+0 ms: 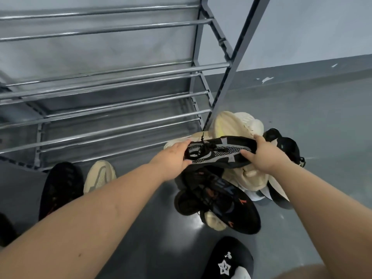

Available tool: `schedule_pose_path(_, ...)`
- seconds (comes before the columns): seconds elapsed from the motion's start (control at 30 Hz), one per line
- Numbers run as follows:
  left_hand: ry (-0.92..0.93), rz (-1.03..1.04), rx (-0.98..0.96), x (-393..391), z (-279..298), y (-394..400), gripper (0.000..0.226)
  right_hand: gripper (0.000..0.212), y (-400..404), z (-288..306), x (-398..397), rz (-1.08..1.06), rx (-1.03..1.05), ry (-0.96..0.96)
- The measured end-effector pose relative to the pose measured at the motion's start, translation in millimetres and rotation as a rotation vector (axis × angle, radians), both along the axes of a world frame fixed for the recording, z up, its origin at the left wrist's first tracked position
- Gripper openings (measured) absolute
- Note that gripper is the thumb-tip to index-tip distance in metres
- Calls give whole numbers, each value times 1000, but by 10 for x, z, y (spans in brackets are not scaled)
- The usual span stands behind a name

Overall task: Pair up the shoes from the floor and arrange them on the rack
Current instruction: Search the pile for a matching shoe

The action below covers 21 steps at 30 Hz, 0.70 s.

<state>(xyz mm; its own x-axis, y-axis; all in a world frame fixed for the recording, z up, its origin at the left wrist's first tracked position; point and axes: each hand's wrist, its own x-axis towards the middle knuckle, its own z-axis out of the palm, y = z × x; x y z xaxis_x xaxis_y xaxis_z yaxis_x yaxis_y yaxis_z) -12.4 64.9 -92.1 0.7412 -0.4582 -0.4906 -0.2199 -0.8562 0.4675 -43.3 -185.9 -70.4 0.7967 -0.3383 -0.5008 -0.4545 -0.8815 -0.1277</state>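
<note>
Both my hands hold one black shoe with grey star and mesh markings (219, 151) above a pile of shoes on the floor. My left hand (174, 158) grips its left end by the laces. My right hand (261, 156) grips its right end. Under it lie cream shoes (239, 123) and black shoes with orange marks (221, 200), tangled together. A black shoe (62, 188) and a cream shoe (99, 176) stand side by side on the floor in front of the grey metal rack (112, 109), whose bars carry no shoes.
The rack's right post (227, 81) stands just behind the pile. A black slipper with a white star (231, 260) is on my foot at the bottom. Grey floor (322, 137) stretches to the right, up to the wall.
</note>
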Motion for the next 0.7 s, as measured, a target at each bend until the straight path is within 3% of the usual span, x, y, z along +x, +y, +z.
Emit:
schedule_pose_path(0.23, -142, 288, -112, -206, -34, 35, 24, 49, 26, 88, 62, -70, -64, -51)
schedule_pose_path(0.4, -206, 412, -251, -395, 178, 272, 19, 43, 113, 231, -78, -51, -40, -18)
schedule_pose_path(0.57, -224, 528, -453, -633, 507, 511, 17, 52, 648, 445, -251, -95, 228, 64)
schedule_pose_path(0.7, -211, 641, -596, -802, 774, 726, 29, 59, 1317, 641, -434, -193, 448, 155)
